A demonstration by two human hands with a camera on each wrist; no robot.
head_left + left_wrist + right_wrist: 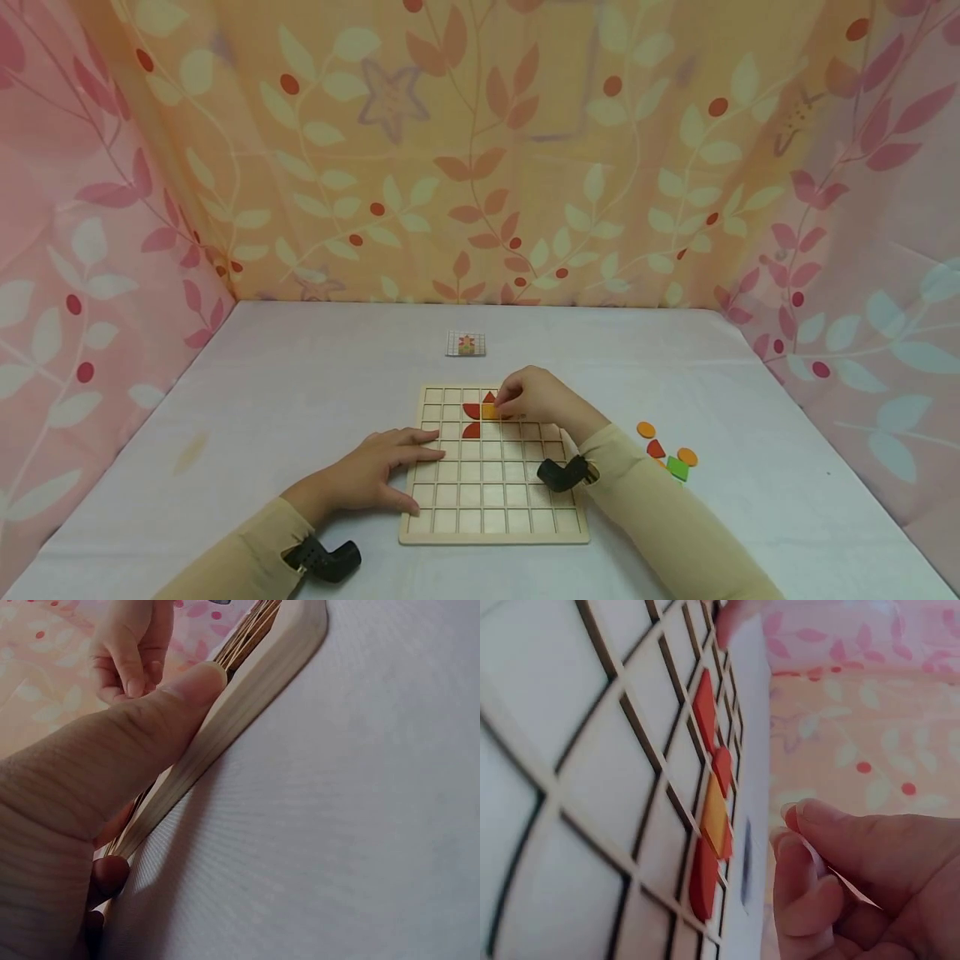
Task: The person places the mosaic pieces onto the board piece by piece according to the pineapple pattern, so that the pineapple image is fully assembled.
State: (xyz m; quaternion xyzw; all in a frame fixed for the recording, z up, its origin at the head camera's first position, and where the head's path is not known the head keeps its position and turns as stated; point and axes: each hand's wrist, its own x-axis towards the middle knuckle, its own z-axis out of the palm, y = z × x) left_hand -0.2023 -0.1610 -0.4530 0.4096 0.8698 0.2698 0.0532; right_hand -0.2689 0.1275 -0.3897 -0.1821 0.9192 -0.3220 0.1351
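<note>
My left hand point(375, 471) rests at the left side of a gridded wooden board point(492, 539). Its fingers reach over the rim, and the thumb lies along the edge in the left wrist view. Above the board's upper part is my right hand point(543, 398), fingers curled and thumb against the index finger; nothing shows between them. Beside its fingertips lies an orange-yellow square tile point(490, 412). A red triangle tile point(490, 397) sits above that square. To the left are a red rounded tile point(471, 410) and another red tile point(471, 430). A red tile point(703, 881) also borders the square.
Loose pieces lie right of the board: an orange disc point(646, 429), another orange disc point(687, 457), a red piece point(656, 449) and a green tile point(678, 469). A small patterned card point(467, 343) lies behind the board. Patterned curtains point(480, 150) bound the white table point(300, 358).
</note>
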